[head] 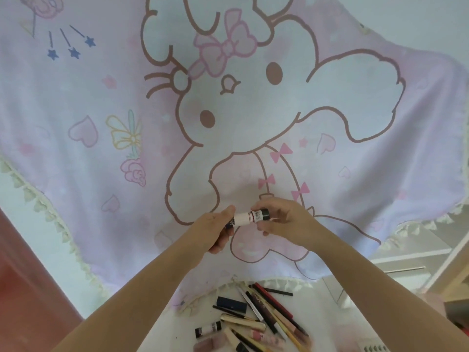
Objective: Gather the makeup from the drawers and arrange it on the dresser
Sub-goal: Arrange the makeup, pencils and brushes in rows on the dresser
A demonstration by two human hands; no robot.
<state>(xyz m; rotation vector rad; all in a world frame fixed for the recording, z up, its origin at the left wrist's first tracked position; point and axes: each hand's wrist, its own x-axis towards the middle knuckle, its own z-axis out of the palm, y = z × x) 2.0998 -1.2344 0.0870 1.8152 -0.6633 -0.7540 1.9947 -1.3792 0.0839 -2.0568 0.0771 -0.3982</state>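
Head view: nearest the camera, at 6 o'clock, a loose heap of makeup (pixel 256 323) lies on the white counter (pixel 327 323). The heap holds several long pencils (pixel 275 311) fanned toward 5 o'clock, a dark blue tube (pixel 232 303), a gold-toned stick (pixel 242 322), a small black-and-white tube (pixel 208 328) and some pinkish pieces at the very bottom edge; they overlap, so their count cannot be told.

Just beyond the heap, toward 12 o'clock, the fringed hem of a pink cartoon cloth (pixel 101 102) hangs over the counter's far side, and the cloth fills most of the view up to the top edge. It shows a large white cat figure with a pink bow, hearts, stars and a rose.

Both bare forearms reach up from the bottom corners and meet a little below the middle of the view, in front of the cloth. Between them a small lipstick tube (pixel 245 217) is held sideways, white in the middle with a black cap at its 3 o'clock end and dark print on it. The left hand (pixel 215 231) curls its fingers round the 9 o'clock end, thumb on top. The right hand (pixel 280 223) pinches the capped end with fingertips and thumb. The tube is well above the heap, touching neither cloth nor counter.

At 4 o'clock, a pale wooden piece of furniture (pixel 416 260) shows beyond the counter's edge; at 8 o'clock, a reddish floor (pixel 30 288).
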